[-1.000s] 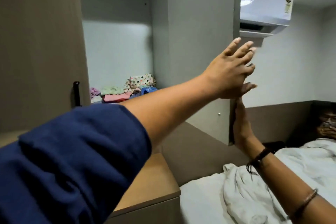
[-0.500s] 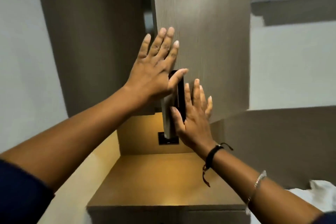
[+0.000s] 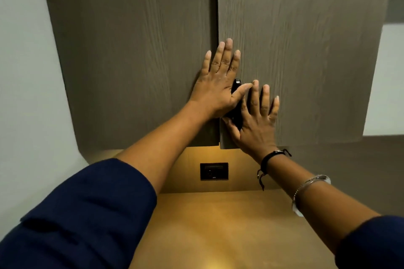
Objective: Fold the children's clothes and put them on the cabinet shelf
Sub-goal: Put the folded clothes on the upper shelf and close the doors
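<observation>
Both cabinet doors are shut, so the clothes and shelf are hidden behind them. The left hand [image 3: 215, 87] lies flat across the seam, fingers spread, thumb over the black handle [image 3: 236, 102]. The right hand [image 3: 255, 122] presses flat on the right door [image 3: 306, 50], fingers apart, holding nothing.

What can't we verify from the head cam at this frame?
- Clothes and shelf: hidden behind the shut cabinet doors.
- Black door handle: mostly covered by the left hand and right hand.
- Door tops: cut off by the upper edge.
- Wall socket markings: too small.
</observation>
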Demonstrator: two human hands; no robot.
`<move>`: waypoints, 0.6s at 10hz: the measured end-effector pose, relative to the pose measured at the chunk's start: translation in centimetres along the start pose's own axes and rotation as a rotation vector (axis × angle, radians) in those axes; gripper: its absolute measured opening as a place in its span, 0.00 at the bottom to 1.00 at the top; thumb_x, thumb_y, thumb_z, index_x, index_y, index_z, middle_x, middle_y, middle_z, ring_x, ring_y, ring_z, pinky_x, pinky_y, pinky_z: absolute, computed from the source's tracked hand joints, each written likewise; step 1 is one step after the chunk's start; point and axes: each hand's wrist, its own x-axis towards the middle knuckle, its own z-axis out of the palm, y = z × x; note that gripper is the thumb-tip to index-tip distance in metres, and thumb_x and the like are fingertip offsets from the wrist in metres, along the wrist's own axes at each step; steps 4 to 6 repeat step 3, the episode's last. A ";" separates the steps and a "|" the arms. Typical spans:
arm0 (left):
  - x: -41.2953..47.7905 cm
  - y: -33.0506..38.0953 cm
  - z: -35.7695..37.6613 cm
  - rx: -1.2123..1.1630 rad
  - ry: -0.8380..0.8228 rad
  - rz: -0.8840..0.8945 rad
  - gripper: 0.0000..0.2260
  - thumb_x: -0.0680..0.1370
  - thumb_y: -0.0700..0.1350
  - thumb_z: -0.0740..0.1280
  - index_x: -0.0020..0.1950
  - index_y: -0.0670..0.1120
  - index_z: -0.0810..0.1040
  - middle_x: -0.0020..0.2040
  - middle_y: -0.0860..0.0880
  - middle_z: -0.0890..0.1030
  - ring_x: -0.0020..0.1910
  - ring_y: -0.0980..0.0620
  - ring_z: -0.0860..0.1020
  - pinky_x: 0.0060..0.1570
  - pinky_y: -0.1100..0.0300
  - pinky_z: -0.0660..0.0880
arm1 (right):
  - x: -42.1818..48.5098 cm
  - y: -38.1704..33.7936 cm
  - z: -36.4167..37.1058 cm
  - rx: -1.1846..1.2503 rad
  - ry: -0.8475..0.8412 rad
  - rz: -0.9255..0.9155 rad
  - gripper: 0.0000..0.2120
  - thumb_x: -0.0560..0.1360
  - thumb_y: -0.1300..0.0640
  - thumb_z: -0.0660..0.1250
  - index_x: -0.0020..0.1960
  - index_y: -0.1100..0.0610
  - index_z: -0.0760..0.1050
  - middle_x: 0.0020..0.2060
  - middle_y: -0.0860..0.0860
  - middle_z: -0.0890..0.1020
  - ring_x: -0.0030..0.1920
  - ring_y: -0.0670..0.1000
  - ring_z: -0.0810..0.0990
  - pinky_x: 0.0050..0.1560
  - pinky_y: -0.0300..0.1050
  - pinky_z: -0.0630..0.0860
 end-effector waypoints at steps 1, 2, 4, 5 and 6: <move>0.3 -0.4 0.4 0.006 -0.024 -0.007 0.36 0.79 0.65 0.43 0.80 0.43 0.44 0.80 0.39 0.42 0.79 0.42 0.41 0.75 0.45 0.37 | -0.1 0.7 -0.1 -0.024 -0.077 -0.022 0.39 0.77 0.32 0.47 0.79 0.52 0.41 0.79 0.59 0.45 0.78 0.62 0.42 0.74 0.68 0.44; 1.0 -0.4 -0.4 0.002 -0.101 -0.014 0.36 0.79 0.66 0.43 0.80 0.44 0.43 0.80 0.40 0.39 0.79 0.43 0.38 0.74 0.44 0.35 | 0.2 0.6 -1.9 0.005 -0.181 -0.068 0.38 0.77 0.34 0.50 0.79 0.50 0.39 0.79 0.58 0.40 0.77 0.61 0.37 0.74 0.68 0.43; 0.8 -0.1 -1.4 -0.039 -0.138 -0.033 0.38 0.78 0.68 0.43 0.80 0.46 0.42 0.80 0.41 0.37 0.79 0.44 0.36 0.73 0.43 0.32 | -0.3 0.5 -5.6 0.215 -0.218 -0.021 0.35 0.76 0.38 0.59 0.78 0.48 0.50 0.79 0.54 0.40 0.78 0.57 0.37 0.74 0.69 0.45; 0.8 -0.1 -1.4 -0.039 -0.138 -0.033 0.38 0.78 0.68 0.43 0.80 0.46 0.42 0.80 0.41 0.37 0.79 0.44 0.36 0.73 0.43 0.32 | -0.3 0.5 -5.6 0.215 -0.218 -0.021 0.35 0.76 0.38 0.59 0.78 0.48 0.50 0.79 0.54 0.40 0.78 0.57 0.37 0.74 0.69 0.45; 0.8 -0.1 -1.4 -0.039 -0.138 -0.033 0.38 0.78 0.68 0.43 0.80 0.46 0.42 0.80 0.41 0.37 0.79 0.44 0.36 0.73 0.43 0.32 | -0.3 0.5 -5.6 0.215 -0.218 -0.021 0.35 0.76 0.38 0.59 0.78 0.48 0.50 0.79 0.54 0.40 0.78 0.57 0.37 0.74 0.69 0.45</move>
